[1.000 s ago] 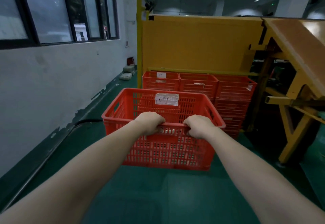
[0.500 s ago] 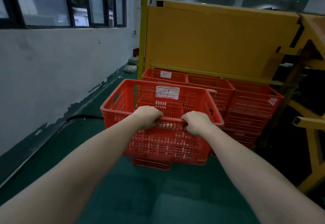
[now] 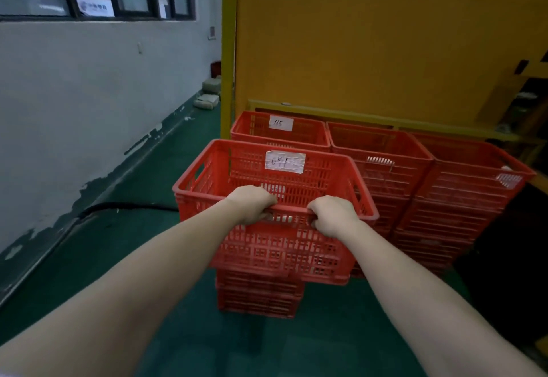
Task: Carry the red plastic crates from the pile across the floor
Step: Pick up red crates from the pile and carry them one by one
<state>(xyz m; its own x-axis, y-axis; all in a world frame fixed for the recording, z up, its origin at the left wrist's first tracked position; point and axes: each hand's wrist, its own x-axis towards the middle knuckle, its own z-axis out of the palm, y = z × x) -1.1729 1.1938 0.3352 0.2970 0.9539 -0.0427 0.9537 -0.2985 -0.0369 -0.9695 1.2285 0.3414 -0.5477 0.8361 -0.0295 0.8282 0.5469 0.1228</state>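
Note:
I hold a red plastic crate [image 3: 281, 246] in front of me, with a white paper label on its far inner wall. My left hand [image 3: 252, 203] and my right hand [image 3: 333, 215] both grip its near rim, fingers curled over the edge. The crate is empty and hangs above a lower red crate [image 3: 258, 296] on the floor. Behind it stand stacks of red crates [image 3: 444, 199] against a yellow panel; the left stack carries a label too.
A yellow panel [image 3: 385, 44] and yellow post close off the area behind the stacks. A grey wall [image 3: 89, 104] with windows runs along the left. A black hose [image 3: 118, 207] lies on the green floor by the wall. Small pale boxes [image 3: 207, 101] sit further down.
I have moved closer to the stacks with the crate in both hands. A lower crate has come into view beneath the one I carry. The grip is unchanged.

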